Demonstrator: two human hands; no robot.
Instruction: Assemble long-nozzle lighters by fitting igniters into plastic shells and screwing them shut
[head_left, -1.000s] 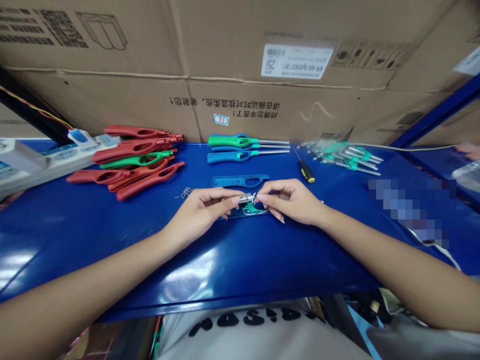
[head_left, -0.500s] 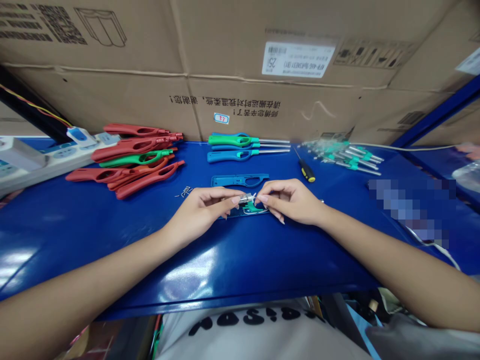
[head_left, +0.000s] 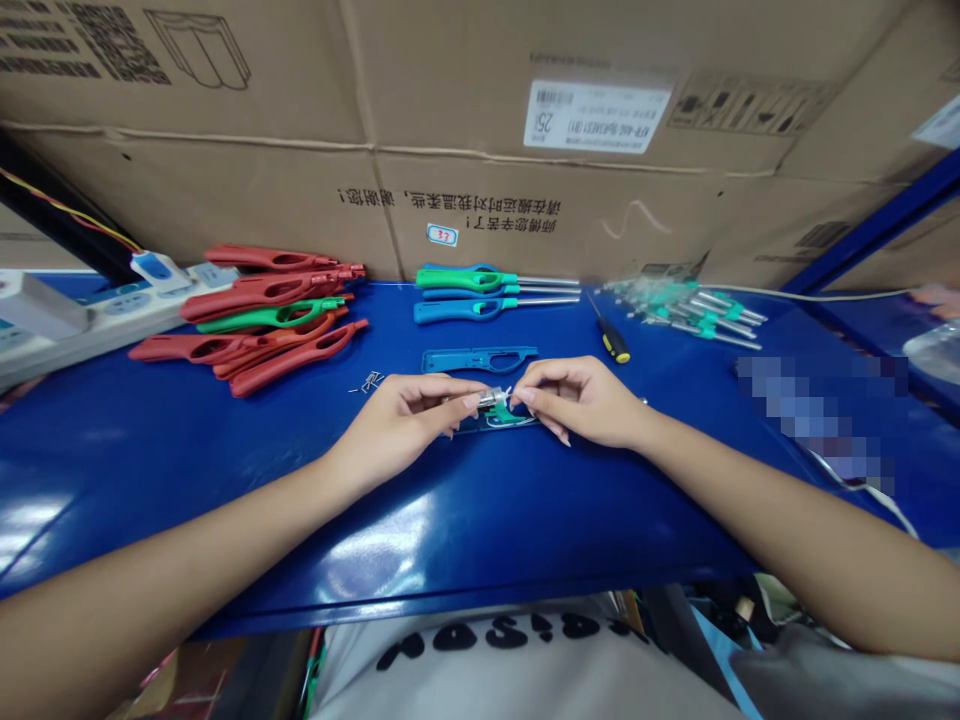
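Note:
My left hand [head_left: 409, 420] is closed on a small clear lighter gas tank [head_left: 491, 398], held level with its white-tipped end to the right. At that end my right hand [head_left: 581, 400] pinches, thumb against forefinger; a thin white piece [head_left: 508, 394] shows at its fingertips. Beneath both hands lies an open blue lighter shell half [head_left: 469, 425], with a green trigger part [head_left: 514, 412] and a white wire [head_left: 511, 424] in it. My hands cover much of this shell. Just behind them rests the other blue shell half [head_left: 457, 360], inner side up.
Red and green lighter shells [head_left: 262, 300] are piled at the left beside a white power strip [head_left: 150, 300]. Assembled lighters [head_left: 457, 310], a screwdriver [head_left: 615, 342] and metal-tube parts [head_left: 697, 310] stand along the cardboard box [head_left: 450, 130]. Small screws [head_left: 369, 382] lie by my left hand.

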